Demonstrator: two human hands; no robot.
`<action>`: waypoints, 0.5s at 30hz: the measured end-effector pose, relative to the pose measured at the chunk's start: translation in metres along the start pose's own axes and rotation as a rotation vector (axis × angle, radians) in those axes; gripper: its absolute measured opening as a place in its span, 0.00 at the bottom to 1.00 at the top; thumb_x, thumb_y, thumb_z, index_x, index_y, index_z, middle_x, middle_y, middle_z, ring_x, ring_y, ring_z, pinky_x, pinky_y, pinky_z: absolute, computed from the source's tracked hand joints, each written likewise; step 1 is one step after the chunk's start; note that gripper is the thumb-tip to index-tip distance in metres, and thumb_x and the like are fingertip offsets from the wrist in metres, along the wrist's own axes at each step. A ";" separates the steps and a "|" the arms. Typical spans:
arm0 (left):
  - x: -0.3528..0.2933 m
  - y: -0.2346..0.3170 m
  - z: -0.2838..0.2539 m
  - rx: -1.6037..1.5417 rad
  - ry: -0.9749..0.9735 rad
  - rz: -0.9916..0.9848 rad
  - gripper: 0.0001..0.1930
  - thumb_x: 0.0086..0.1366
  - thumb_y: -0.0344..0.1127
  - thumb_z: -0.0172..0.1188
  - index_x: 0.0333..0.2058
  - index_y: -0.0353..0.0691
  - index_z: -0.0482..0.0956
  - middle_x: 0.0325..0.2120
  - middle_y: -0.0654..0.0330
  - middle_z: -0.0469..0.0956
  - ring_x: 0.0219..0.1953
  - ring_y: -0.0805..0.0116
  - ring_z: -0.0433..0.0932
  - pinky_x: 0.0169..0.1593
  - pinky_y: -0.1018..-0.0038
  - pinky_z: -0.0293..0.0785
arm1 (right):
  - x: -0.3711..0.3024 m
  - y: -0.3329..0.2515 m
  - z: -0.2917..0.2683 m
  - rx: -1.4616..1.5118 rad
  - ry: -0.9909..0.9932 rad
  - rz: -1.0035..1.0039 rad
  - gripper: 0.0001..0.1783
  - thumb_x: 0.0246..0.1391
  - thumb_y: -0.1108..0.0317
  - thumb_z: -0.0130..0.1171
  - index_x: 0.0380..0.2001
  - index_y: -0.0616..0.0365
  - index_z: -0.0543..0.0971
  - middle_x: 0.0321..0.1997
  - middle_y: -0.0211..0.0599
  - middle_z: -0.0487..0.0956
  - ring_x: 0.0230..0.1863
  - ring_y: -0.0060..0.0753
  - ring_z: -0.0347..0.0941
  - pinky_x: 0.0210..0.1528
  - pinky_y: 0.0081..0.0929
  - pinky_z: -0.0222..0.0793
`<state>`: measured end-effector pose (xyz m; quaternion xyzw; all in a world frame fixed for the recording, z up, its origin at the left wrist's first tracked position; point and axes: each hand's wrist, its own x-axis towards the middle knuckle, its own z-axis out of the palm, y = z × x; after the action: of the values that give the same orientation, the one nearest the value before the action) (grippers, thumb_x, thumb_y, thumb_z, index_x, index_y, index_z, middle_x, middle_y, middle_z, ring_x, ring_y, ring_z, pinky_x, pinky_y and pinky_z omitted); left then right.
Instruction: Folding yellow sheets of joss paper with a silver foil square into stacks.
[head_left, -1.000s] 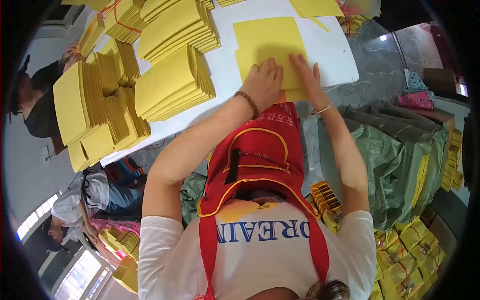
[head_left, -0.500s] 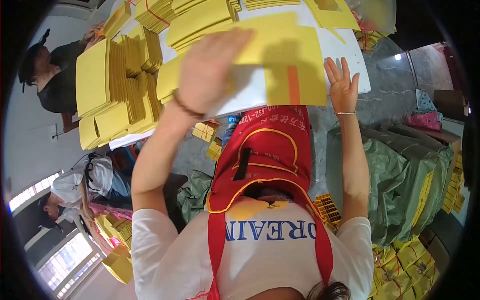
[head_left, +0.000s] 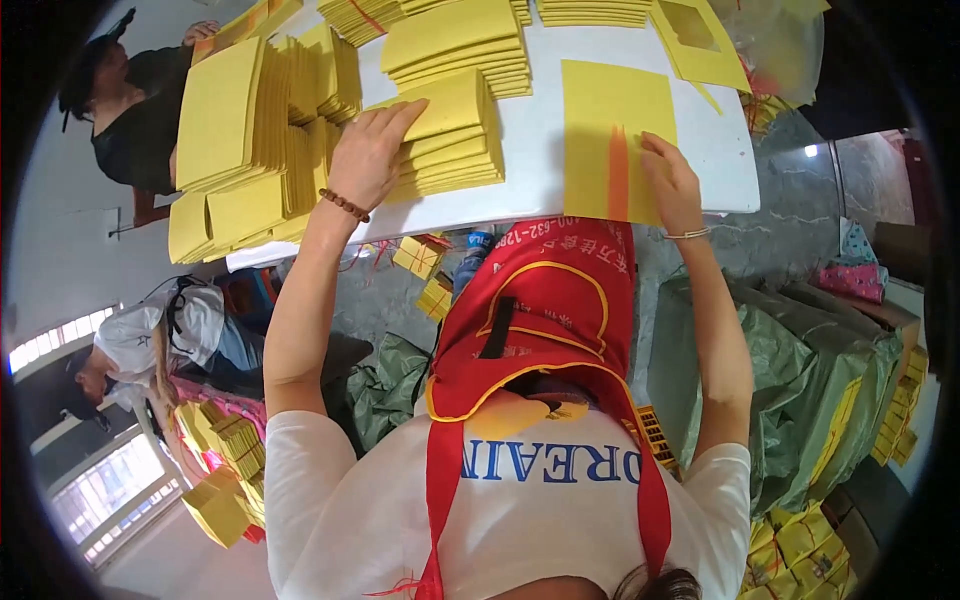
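Observation:
On the white table, my left hand (head_left: 365, 160) is closed over the left edge of the top folded yellow paper (head_left: 445, 112) of a stack, fingertips on its upper face. The thumb is out of sight. Right of the stack lies a flat yellow sheet (head_left: 590, 110) with an orange strip (head_left: 618, 172) running up from its near edge. My right hand (head_left: 675, 188) overlaps the sheet's right edge, its fingers loosely bent and fingertips touching the paper. Nothing shows gripped in it.
More yellow stacks (head_left: 225, 110) crowd the table's left and far sides. A yellow sheet with a window (head_left: 690, 25) lies far right. One person (head_left: 140, 130) works at the left table end; another (head_left: 190, 325) sits behind. Green-wrapped bales (head_left: 790, 370) stand at my right.
My left hand has swept left and down onto the stack, leaving the spot over the sheet. The right hand has turned from palm up to resting over the sheet's edge.

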<state>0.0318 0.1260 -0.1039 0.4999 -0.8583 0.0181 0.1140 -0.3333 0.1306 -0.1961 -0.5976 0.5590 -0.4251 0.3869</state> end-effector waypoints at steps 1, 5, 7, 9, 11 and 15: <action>-0.001 -0.001 -0.002 -0.052 -0.013 0.013 0.27 0.51 0.25 0.54 0.52 0.44 0.66 0.43 0.55 0.73 0.45 0.56 0.69 0.48 0.65 0.65 | 0.000 -0.008 0.008 -0.210 -0.017 -0.200 0.17 0.54 0.64 0.49 0.46 0.57 0.73 0.42 0.37 0.77 0.44 0.35 0.72 0.47 0.26 0.64; -0.006 -0.009 0.006 -0.201 -0.096 -0.018 0.27 0.53 0.37 0.53 0.54 0.44 0.64 0.48 0.49 0.70 0.50 0.54 0.67 0.52 0.64 0.62 | -0.007 -0.043 0.050 -0.324 -0.232 -0.253 0.19 0.52 0.64 0.53 0.48 0.57 0.72 0.44 0.37 0.75 0.46 0.29 0.70 0.45 0.24 0.63; -0.008 -0.007 0.004 -0.201 -0.122 -0.055 0.27 0.54 0.42 0.53 0.54 0.45 0.64 0.50 0.50 0.68 0.52 0.55 0.66 0.53 0.62 0.62 | -0.013 -0.063 0.075 -0.390 -0.130 -0.591 0.19 0.50 0.65 0.53 0.47 0.52 0.72 0.43 0.36 0.74 0.44 0.32 0.70 0.43 0.29 0.62; -0.007 -0.002 0.005 -0.084 -0.106 -0.038 0.27 0.54 0.42 0.54 0.53 0.43 0.65 0.50 0.50 0.69 0.51 0.54 0.67 0.51 0.60 0.63 | -0.019 -0.074 0.092 -0.406 -0.172 -0.569 0.19 0.50 0.65 0.53 0.48 0.51 0.72 0.44 0.35 0.74 0.44 0.34 0.70 0.44 0.31 0.61; -0.004 0.003 0.006 -0.010 -0.086 -0.006 0.27 0.54 0.43 0.54 0.53 0.42 0.65 0.49 0.51 0.69 0.50 0.55 0.67 0.50 0.61 0.64 | -0.021 -0.077 0.104 -0.424 -0.213 -0.547 0.19 0.50 0.65 0.52 0.48 0.50 0.72 0.45 0.35 0.73 0.44 0.35 0.69 0.45 0.33 0.60; -0.005 0.010 0.008 0.125 -0.012 0.055 0.27 0.52 0.40 0.57 0.52 0.38 0.65 0.48 0.52 0.69 0.48 0.56 0.69 0.48 0.63 0.66 | -0.023 -0.070 0.117 -0.370 -0.208 -0.515 0.21 0.51 0.65 0.51 0.50 0.49 0.70 0.45 0.35 0.73 0.44 0.35 0.69 0.45 0.34 0.60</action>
<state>0.0239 0.1343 -0.1118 0.4824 -0.8696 0.0720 0.0767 -0.1997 0.1578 -0.1719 -0.8196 0.4148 -0.3369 0.2068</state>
